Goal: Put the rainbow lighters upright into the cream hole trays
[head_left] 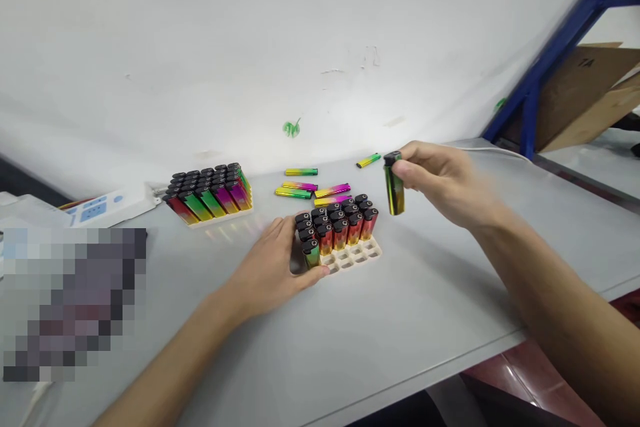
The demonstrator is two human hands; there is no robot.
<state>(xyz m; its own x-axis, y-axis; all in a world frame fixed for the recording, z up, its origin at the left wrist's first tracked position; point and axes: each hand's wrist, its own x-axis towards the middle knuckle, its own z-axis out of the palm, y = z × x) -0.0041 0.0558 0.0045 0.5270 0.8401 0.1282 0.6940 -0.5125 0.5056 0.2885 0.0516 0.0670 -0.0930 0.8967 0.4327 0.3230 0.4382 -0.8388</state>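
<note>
My right hand (435,180) pinches a green and yellow lighter (395,187) by its black top, upright in the air to the right of a white tray (373,253). Several lighters (340,233) stand in that tray, mostly red and gold in front; the row of holes nearest me holds one green lighter (311,253) at its left end. My left hand (275,260) is wrapped round the tray's left side, thumb at the front edge. Behind the tray, several loose lighters (300,172) lie flat.
A second tray (220,217) full of upright lighters stands at the left, beside a white box (105,210). A small lighter (369,161) lies near the wall. A blue frame (530,113) and cardboard (580,93) are at the right.
</note>
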